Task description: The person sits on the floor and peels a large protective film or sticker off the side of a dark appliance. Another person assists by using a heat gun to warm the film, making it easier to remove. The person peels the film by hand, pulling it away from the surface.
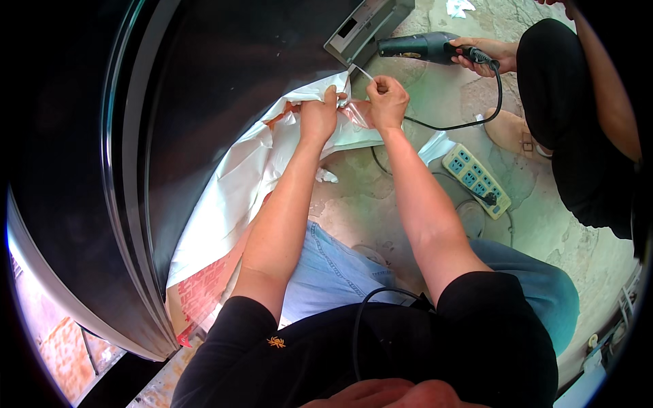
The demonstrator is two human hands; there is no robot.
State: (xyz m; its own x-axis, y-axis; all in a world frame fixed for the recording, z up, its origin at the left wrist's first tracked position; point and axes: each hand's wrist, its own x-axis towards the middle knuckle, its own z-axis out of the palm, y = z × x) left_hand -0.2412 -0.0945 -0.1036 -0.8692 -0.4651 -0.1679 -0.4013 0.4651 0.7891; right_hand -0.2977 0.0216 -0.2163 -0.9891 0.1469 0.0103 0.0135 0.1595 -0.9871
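Note:
A large dark glossy panel point(224, 81) curves down the left side. Along its lower edge runs crumpled white film point(235, 177), torn in places with reddish material showing. My left hand point(318, 121) is closed on the film's upper edge, thumb up. Just right of it, my right hand point(388, 102) pinches a thin pale strip point(363, 71) that stretches up to the panel's corner, near a grey box-like fitting point(357, 30). Between my hands hangs a piece of clear pinkish film point(358, 113). A co-worker's hand point(484, 56) holds a dark hair dryer point(420, 47), its nozzle toward the fitting.
A black cord loops from the dryer across the stone floor point(428, 95). A pale multi-socket power strip point(477, 179) with a plug in it lies right of my right forearm. The co-worker's sandalled foot point(507, 132) is beyond it. Reddish printed cardboard point(204, 289) lies under the film.

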